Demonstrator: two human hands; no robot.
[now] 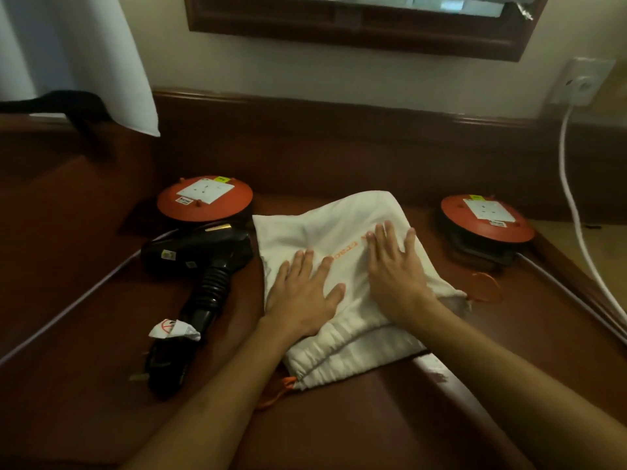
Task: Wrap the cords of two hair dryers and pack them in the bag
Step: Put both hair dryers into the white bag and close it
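A white drawstring bag (339, 225) with orange lettering lies flat in the middle of the dark wooden table (356, 418). My left hand (302, 293) and my right hand (397, 269) both press on it with straight, spread fingers. Orange drawstrings (278, 390) stick out at the bag's near end and at its right side. A black hair dryer (200, 256) lies to the left of the bag, its cord wrapped into a bundle (166, 361) with a white tag near the handle. I cannot see a second hair dryer.
Two orange cable reels with white sockets stand at the back, one on the left (205, 198) and one on the right (487, 218). A white cable (573, 205) hangs from a wall socket (580, 83) at right. A thin grey cord (68, 310) crosses the table's left side.
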